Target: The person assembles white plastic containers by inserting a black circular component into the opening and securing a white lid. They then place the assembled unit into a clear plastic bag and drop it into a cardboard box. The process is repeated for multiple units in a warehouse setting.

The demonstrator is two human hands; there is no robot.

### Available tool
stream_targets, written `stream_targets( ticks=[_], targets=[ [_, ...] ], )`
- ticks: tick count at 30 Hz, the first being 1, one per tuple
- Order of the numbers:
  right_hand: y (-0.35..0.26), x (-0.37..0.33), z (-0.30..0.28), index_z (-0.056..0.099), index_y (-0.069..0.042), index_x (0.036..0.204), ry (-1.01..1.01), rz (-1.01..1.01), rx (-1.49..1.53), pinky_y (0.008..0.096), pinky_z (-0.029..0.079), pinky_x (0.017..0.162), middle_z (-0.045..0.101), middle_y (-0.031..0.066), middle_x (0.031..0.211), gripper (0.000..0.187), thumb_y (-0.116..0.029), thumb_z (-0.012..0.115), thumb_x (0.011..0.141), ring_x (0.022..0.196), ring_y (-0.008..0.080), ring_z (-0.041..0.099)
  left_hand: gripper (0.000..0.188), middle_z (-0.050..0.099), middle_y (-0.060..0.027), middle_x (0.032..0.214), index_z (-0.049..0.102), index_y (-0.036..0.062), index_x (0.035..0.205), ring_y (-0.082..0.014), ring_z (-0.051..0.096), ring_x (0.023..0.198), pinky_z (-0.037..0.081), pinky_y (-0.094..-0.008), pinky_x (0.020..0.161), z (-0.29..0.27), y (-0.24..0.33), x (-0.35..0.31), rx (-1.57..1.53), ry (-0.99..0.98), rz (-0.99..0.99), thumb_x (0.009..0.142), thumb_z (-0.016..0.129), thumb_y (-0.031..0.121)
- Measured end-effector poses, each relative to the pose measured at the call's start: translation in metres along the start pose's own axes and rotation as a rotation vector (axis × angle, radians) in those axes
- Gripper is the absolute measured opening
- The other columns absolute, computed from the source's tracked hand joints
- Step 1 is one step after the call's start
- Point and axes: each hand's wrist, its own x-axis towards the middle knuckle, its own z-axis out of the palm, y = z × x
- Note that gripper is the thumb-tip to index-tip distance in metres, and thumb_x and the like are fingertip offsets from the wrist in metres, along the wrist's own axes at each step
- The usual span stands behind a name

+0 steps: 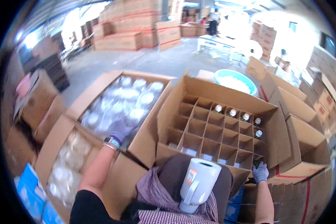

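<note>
Hands: 2, both gloved. Divided carton (222,89): 1. Silver-capped bottles (232,112) showing in it: 5; four along the far row toward its right side, the fifth just nearer, in the rightmost column. Cartons of clear-wrapped items: 2, one far left (86,87), one near left (52,143); contents blurred, not countable. Blue tub (254,89) with white contents: 1, beyond the divided carton. White handled cup (201,179): 1, on the lap.

Right hand (260,172): fingers bent at the divided carton's near right corner, by a small dark green thing (256,163); cannot tell whether they pinch it. The five bottles lie beyond these fingers, apart from them. Left hand (121,130): on the wrapped items (117,106) in the far left carton; cannot tell whether its fingers grip.
</note>
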Motion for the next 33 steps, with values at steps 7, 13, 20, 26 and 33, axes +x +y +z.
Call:
stream_targets(
  ticks=[7, 13, 20, 26, 33],
  targets=[
    [-0.056, -0.025, -0.050, 0.055, -0.009, 0.131, 0.296, -0.317, 0.273, 0.0487, 0.048, 0.094, 0.056, 0.0152, 0.122, 0.060, -0.026, 0.078, 0.079, 0.113, 0.0357, 0.057, 0.039, 0.073, -0.0085, 0.081, 0.076, -0.0004, 0.091, -0.0179, 0.068, 0.072, 0.054, -0.0329, 0.072, 0.025, -0.066, 0.089, -0.600, -0.223, -0.028, 0.093, 0.069, 0.038],
    [-0.095, -0.066, -0.136, 0.061, -0.004, 0.124, 0.235, -0.641, 0.893, 0.0419, 0.051, 0.096, 0.062, 0.0172, 0.114, 0.045, -0.007, 0.072, 0.081, 0.108, 0.0355, 0.061, 0.031, 0.072, -0.0100, 0.106, 0.070, 0.0009, 0.111, -0.0213, 0.068, 0.092, 0.055, -0.0386, 0.083, -0.150, 0.056, 0.025, -0.839, -0.319, 0.694, 0.092, 0.068, 0.025],
    [-0.222, -0.148, -0.208, 0.049, -0.005, 0.144, 0.260, -1.249, 1.122, 0.0493, 0.033, 0.117, 0.047, 0.0186, 0.145, 0.098, -0.028, 0.093, 0.058, 0.138, 0.0399, 0.041, 0.039, 0.067, -0.0092, 0.131, 0.064, 0.0064, 0.129, -0.0257, 0.059, 0.126, 0.039, -0.0472, 0.115, -0.162, 0.222, -0.007, -2.087, -0.631, 1.211, 0.107, 0.049, 0.035],
    [-0.271, -0.169, -0.180, 0.056, -0.003, 0.131, 0.261, -0.849, 1.546, 0.0440, 0.050, 0.096, 0.063, 0.0218, 0.117, 0.062, -0.023, 0.081, 0.078, 0.113, 0.0350, 0.064, 0.063, 0.053, -0.0128, 0.148, 0.051, 0.0044, 0.146, -0.0282, 0.051, 0.135, 0.038, -0.0457, 0.116, -0.110, 0.296, -0.007, -2.206, -0.722, 0.837, 0.105, 0.046, 0.052],
    [-0.251, -0.124, -0.175, 0.064, 0.000, 0.103, 0.292, -0.659, 1.698, 0.0363, 0.051, 0.075, 0.065, 0.0167, 0.090, 0.016, -0.006, 0.064, 0.088, 0.081, 0.0252, 0.066, 0.073, 0.052, -0.0176, 0.146, 0.042, 0.0001, 0.151, -0.0273, 0.052, 0.132, 0.039, -0.0425, 0.115, -0.050, 0.297, -0.111, -1.514, 0.039, 0.782, 0.097, 0.057, 0.047]
  ],
)
